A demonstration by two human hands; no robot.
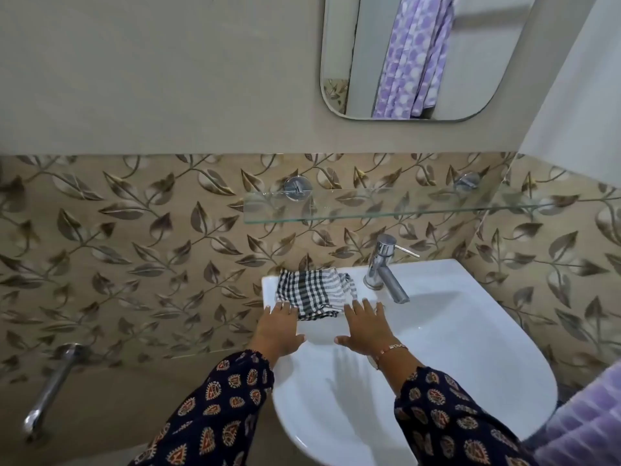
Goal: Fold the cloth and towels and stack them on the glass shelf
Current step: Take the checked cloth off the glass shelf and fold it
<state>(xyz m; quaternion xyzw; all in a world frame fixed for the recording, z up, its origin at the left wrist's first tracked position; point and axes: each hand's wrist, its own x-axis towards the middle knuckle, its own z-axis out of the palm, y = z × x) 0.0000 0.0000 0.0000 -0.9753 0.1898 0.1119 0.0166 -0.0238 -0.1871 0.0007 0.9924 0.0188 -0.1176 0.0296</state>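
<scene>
Plainly, left hand and right hand (fingers spread) touch the checked cloth on the sink.

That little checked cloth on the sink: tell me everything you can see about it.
The checked cloth is a small woven-looking fabric in black and white checks, paler and more striped toward its right side. It lies loosely bunched, not neatly folded, on the back left ledge of the white sink, left of the chrome tap and below the glass shelf. Its near edge hangs slightly over the basin. The left hand touches its near left corner with straight fingers; the right hand reaches its near right edge.
</scene>
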